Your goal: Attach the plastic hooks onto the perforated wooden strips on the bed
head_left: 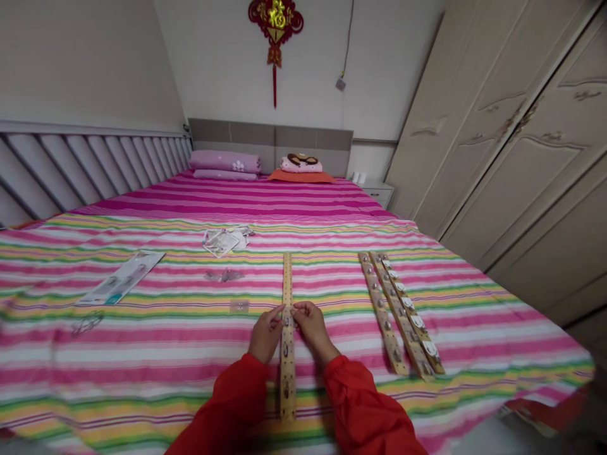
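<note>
A narrow wooden strip (287, 284) lies lengthwise before me on the striped bedspread, with rows of small holes toward its far end. Several small metal fittings (286, 349) sit along its near half. My left hand (265, 333) is at the strip's left edge, thumb and forefinger pinched at a fitting. From the opposite side my right hand (310, 325) pinches at the same spot. Whatever is between the fingertips of either hand is too small to make out. Both forearms are in red sleeves.
On the right lie three more wooden strips (383, 309) with metal fittings, one bearing white pieces (408, 303). Leftward are a flat package (122, 278), a clear bag (224, 275), a small clear packet (239, 306), a thin looped item (87, 323) and a pile of packets (227, 241).
</note>
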`<action>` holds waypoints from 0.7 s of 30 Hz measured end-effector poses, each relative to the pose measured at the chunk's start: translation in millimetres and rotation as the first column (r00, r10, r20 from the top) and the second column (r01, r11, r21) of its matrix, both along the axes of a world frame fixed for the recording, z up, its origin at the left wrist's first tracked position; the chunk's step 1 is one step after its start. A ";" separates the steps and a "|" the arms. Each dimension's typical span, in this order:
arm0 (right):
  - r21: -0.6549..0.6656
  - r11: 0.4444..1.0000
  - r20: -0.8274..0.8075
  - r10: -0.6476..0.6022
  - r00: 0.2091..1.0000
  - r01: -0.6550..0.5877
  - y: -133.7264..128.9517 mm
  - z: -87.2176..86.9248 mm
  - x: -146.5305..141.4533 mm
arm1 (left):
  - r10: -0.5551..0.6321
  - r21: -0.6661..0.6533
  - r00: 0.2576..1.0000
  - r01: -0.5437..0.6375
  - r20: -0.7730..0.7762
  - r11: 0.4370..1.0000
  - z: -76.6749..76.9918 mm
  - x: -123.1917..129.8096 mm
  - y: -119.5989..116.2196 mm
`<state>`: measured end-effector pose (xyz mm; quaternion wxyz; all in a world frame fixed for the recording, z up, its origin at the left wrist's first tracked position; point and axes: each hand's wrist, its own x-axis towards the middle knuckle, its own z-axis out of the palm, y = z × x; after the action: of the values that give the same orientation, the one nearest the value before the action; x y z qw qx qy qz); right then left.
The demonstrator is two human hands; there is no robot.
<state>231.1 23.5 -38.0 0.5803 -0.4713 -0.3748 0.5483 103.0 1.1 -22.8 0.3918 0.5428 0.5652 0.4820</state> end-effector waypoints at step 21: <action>-0.061 0.998 0.072 -0.025 0.997 0.029 14.1 1.6 4.1 | -0.047 -0.050 0.998 0.045 -0.039 0.998 -0.3 -2.3 7.5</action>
<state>235.2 37.7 -36.3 0.5591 -0.5132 -0.3715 0.5347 100.7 8.6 -23.2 0.4043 0.5556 0.5721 0.4479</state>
